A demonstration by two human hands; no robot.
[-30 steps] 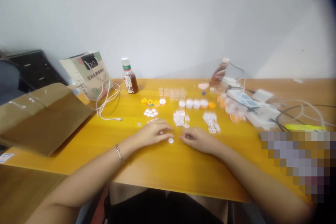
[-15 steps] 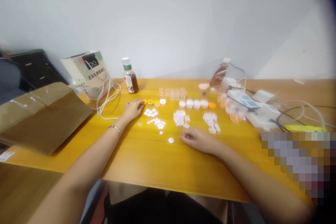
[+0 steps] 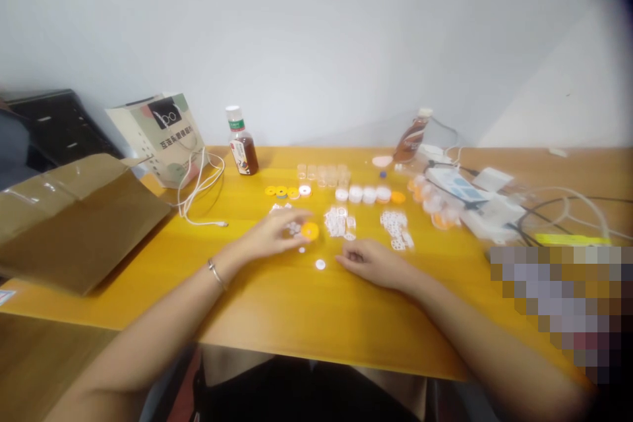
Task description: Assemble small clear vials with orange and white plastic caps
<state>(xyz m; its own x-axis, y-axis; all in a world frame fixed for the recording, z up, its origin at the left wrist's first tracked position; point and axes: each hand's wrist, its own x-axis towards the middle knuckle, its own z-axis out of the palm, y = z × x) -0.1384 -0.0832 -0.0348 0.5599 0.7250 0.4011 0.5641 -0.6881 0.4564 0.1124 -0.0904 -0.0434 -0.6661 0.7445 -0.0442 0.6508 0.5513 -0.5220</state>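
Observation:
My left hand [image 3: 271, 234] pinches a yellow-orange round disc [image 3: 310, 231], like a small spool or cap, between thumb and fingers above the table. Small white round pieces [image 3: 294, 228] lie partly hidden behind that hand. Between my two hands, one white disc [image 3: 320, 264] rests on the table, with a smaller white piece [image 3: 302, 250] beyond it. My right hand [image 3: 370, 262] rests on the table with curled fingers; whether anything is inside them is hidden. A pile of small white patterned pieces [image 3: 338, 223] lies beyond it, with another similar pile [image 3: 396, 229] farther right.
Yellow and white discs [image 3: 281, 192] form a row at the back, near clear small cups [image 3: 324, 175] and round white containers [image 3: 369, 194]. Two bottles [image 3: 242, 145] [image 3: 412, 138], a paper bag [image 3: 84, 217], a white cable [image 3: 190, 188] and a power strip [image 3: 457, 184] surround them.
My left hand has moved right and nearer from the back row, bringing the yellow-orange disc in front of the white pieces. My right hand has stayed almost still.

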